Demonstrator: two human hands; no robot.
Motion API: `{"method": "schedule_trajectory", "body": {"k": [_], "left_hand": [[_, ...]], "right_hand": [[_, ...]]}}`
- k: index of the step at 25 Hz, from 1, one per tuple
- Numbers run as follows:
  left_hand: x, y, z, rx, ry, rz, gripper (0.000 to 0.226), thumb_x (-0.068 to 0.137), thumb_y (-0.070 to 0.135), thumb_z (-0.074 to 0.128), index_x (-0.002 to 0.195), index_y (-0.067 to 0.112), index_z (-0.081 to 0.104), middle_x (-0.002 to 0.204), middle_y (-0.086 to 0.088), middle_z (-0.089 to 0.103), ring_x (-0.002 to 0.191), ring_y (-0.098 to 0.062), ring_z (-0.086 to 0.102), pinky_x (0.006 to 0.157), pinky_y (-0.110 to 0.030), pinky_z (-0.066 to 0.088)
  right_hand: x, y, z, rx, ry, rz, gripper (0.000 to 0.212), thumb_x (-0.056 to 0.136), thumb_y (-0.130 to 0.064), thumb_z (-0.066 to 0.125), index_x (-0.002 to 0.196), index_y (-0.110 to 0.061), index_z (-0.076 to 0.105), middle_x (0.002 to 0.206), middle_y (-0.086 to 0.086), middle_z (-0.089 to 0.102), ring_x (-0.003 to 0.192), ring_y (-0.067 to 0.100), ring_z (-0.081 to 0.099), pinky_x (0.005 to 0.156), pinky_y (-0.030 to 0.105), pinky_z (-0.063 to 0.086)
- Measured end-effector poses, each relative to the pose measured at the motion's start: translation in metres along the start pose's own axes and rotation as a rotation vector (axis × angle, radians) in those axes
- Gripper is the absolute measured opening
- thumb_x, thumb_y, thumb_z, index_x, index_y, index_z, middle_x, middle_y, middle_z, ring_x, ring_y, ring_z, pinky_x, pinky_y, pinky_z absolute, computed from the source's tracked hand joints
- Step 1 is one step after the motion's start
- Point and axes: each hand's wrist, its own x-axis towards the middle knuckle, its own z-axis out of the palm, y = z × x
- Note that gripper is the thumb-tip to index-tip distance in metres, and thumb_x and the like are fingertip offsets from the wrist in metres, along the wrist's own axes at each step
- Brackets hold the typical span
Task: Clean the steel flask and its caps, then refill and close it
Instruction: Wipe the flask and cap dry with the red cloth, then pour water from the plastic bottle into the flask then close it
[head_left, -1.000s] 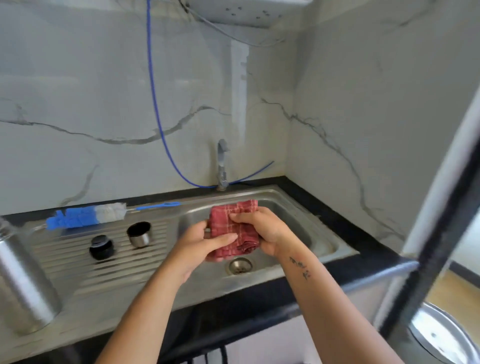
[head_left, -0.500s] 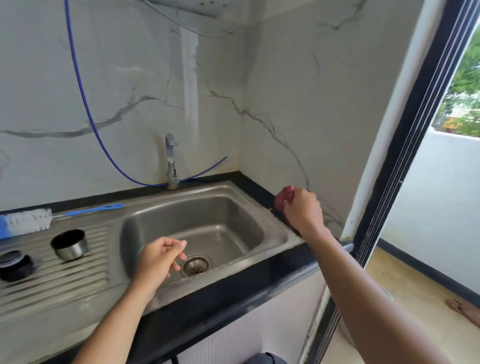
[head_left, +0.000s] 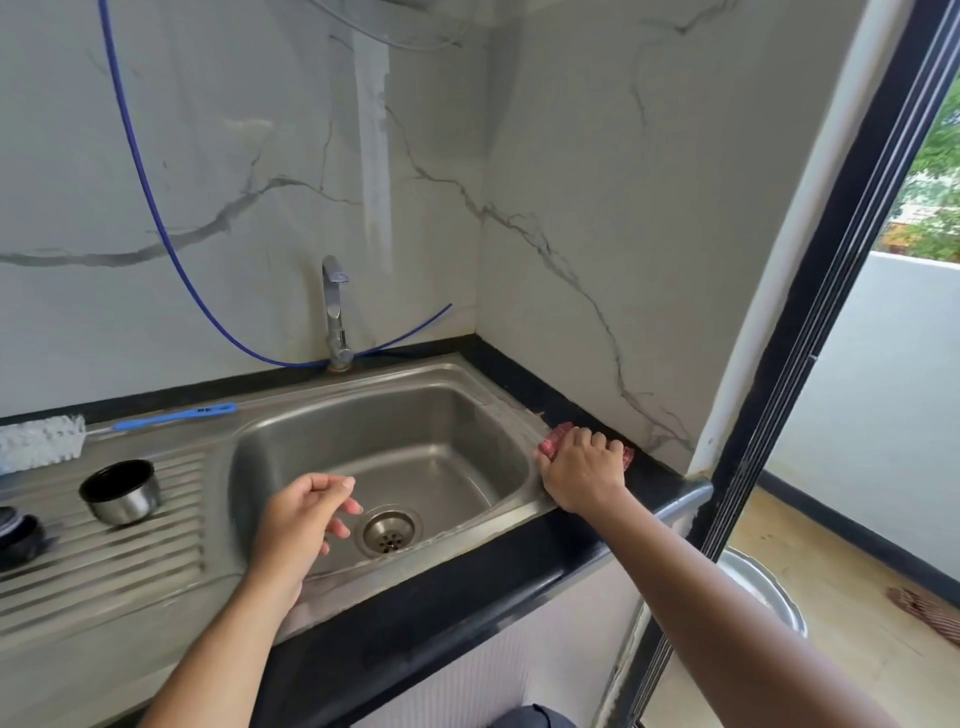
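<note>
Fingers of the right hand (head_left: 582, 467) lie curled over the red cloth (head_left: 626, 453), pressing it down on the black bench (head_left: 665, 480) just beside the sink's (head_left: 498, 410) right rim; a second ago both hands were wringing that cloth over the basin, and half a second ago the right hand was carrying it toward this corner alone. Meanwhile the left hand (head_left: 306, 519) has let go and hangs over the basin near the drain (head_left: 388, 530), its fingers loosely curled and holding nothing. Setting the cloth aside suggests the wiping step is finished. On the ribbed drainboard the steel cap (head_left: 122, 491) stands mouth up, the black inner cap (head_left: 18, 535) sits at the left edge, and the bottle brush (head_left: 44, 441) lies behind them. No flask shows now; it stood further left earlier, so refilling likely comes next
</note>
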Motion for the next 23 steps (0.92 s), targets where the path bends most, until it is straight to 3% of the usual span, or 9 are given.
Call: {"method": "schedule_trajectory", "body": {"k": [5,7,11,15,19,23], "left_hand": [[-0.003,0.000,-0.001,-0.009,-0.001,-0.007,0.009,0.098,0.014,0.067,0.095,0.006,0.070,0.073,-0.005,0.075,0.053,-0.016,0.055,0.043,-0.023,0.035],[-0.003,0.000,-0.001,-0.018,0.010,-0.012,0.008,0.098,0.013,0.067,0.095,0.006,0.070,0.072,-0.005,0.075,0.052,-0.016,0.056,0.041,-0.021,0.036],[-0.002,0.002,0.001,-0.014,0.016,-0.013,0.009,0.098,0.014,0.068,0.093,0.006,0.070,0.076,-0.009,0.076,0.051,-0.015,0.055,0.039,-0.020,0.035],[-0.006,0.002,0.001,0.044,0.016,0.005,0.011,0.099,0.016,0.066,0.094,0.006,0.069,0.075,-0.007,0.076,0.049,-0.011,0.056,0.041,-0.021,0.035],[-0.015,0.004,-0.002,0.152,0.010,0.062,0.012,0.100,0.019,0.064,0.093,0.011,0.070,0.077,-0.003,0.077,0.050,-0.008,0.060,0.044,-0.017,0.038],[-0.024,0.014,-0.010,0.158,-0.003,0.106,0.010,0.100,0.019,0.063,0.094,0.013,0.070,0.078,-0.003,0.077,0.056,-0.012,0.062,0.046,-0.013,0.040]], "right_hand": [[0.012,0.008,-0.005,0.021,-0.033,0.149,0.073,0.105,-0.052,0.025,0.151,0.005,0.030,0.150,0.021,0.041,0.134,0.039,0.042,0.111,0.049,0.036],[0.015,0.008,-0.008,0.047,-0.013,0.178,0.074,0.103,-0.055,0.034,0.150,0.003,0.034,0.149,0.018,0.040,0.133,0.039,0.042,0.110,0.050,0.038],[0.013,-0.001,-0.009,0.130,0.066,0.114,0.062,0.103,-0.054,0.035,0.135,-0.006,0.059,0.138,0.013,0.049,0.125,0.035,0.048,0.100,0.050,0.044],[0.014,0.006,-0.008,0.071,0.034,0.097,0.047,0.106,-0.038,0.037,0.139,-0.012,0.057,0.139,0.013,0.051,0.125,0.035,0.051,0.101,0.050,0.046],[0.009,-0.009,-0.019,0.142,-0.011,0.142,0.050,0.105,-0.039,0.036,0.142,-0.009,0.053,0.144,0.013,0.046,0.131,0.036,0.045,0.106,0.054,0.041],[-0.026,-0.061,-0.029,0.330,0.105,-0.060,0.047,0.100,-0.049,0.043,0.131,-0.017,0.058,0.135,0.007,0.056,0.126,0.032,0.052,0.103,0.054,0.044]]}}
